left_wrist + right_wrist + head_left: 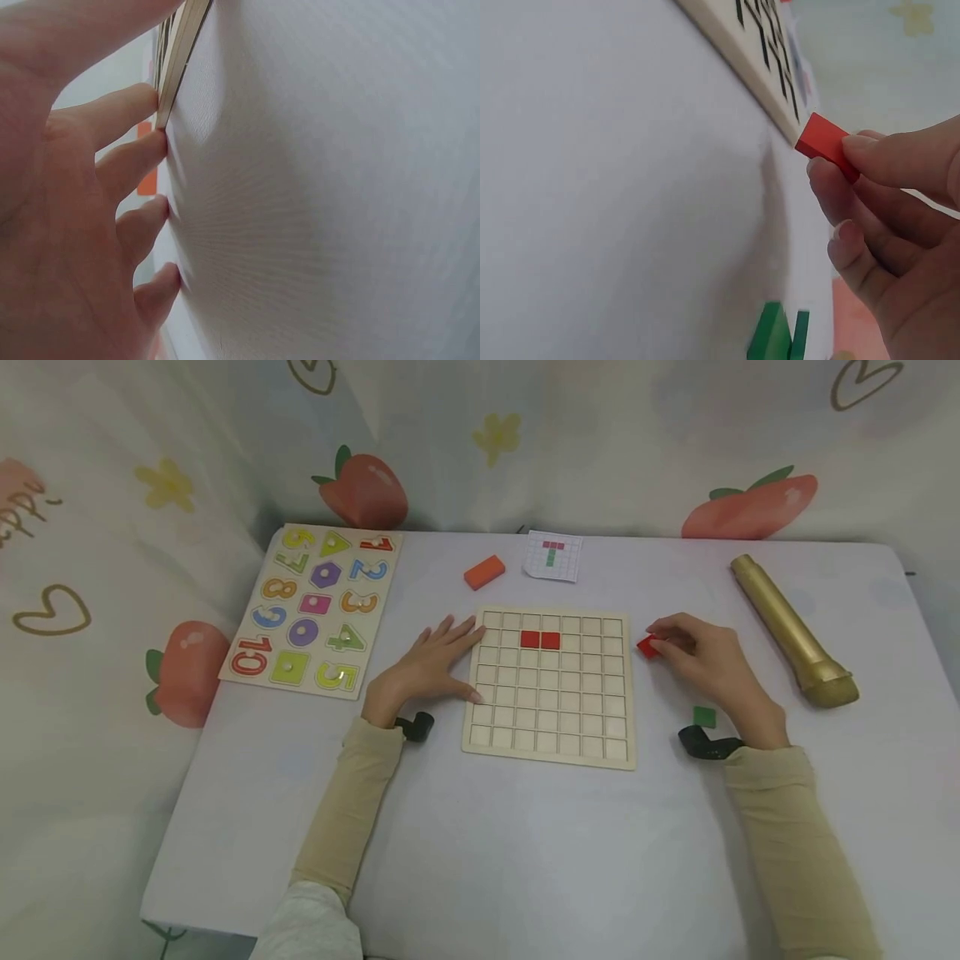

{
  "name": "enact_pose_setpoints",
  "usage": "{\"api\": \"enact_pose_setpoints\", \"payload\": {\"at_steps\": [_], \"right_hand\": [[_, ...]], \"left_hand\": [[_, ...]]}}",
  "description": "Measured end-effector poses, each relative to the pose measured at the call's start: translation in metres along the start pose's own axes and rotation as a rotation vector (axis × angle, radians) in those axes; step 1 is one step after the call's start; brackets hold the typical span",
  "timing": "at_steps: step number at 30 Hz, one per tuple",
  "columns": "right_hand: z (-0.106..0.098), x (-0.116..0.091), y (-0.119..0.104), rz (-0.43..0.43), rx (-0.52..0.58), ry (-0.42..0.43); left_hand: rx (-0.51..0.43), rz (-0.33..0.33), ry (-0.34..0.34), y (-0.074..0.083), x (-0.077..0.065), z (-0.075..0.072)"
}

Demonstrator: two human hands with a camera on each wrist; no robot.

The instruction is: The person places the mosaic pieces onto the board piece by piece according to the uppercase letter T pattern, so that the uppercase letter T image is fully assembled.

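Note:
A wooden grid board (549, 689) lies in the middle of the table, with two red square tiles (540, 640) side by side in its second row. My left hand (431, 662) is spread out flat, thumb and index finger touching the board's left edge. To the right of the board, my right hand (705, 656) pinches another red tile (827, 146) between thumb and fingers, just off the right edge. Green tiles (704, 717) lie on the table below that hand; the right wrist view shows two green pieces (776, 334) close together.
A paper card (553, 557) with a red and green T pattern lies behind the board, beside an orange block (484, 572). At the left is a number-and-shape puzzle board (307, 610). A gold flashlight-shaped object (795, 635) lies at the right. A printed curtain (600, 452) hangs behind the table.

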State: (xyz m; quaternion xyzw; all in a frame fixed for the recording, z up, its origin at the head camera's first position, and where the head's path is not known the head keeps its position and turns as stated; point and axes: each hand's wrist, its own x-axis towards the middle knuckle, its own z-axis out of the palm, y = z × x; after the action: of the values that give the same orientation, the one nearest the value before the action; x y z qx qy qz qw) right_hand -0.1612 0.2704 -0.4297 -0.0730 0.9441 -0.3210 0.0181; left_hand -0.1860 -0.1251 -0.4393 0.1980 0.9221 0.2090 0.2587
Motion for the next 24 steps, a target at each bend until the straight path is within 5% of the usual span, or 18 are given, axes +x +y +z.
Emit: {"api": "enact_pose_setpoints", "payload": {"at_steps": [15,24], "right_hand": [[0.018,0.013,-0.021,-0.02,0.176,-0.023],[0.033,0.024,-0.036,0.061,0.234,-0.099]], "left_hand": [[-0.002,0.01,0.005,0.005,-0.001,-0.001],[0.002,0.0,-0.006,0.002,-0.001,-0.002]]}}
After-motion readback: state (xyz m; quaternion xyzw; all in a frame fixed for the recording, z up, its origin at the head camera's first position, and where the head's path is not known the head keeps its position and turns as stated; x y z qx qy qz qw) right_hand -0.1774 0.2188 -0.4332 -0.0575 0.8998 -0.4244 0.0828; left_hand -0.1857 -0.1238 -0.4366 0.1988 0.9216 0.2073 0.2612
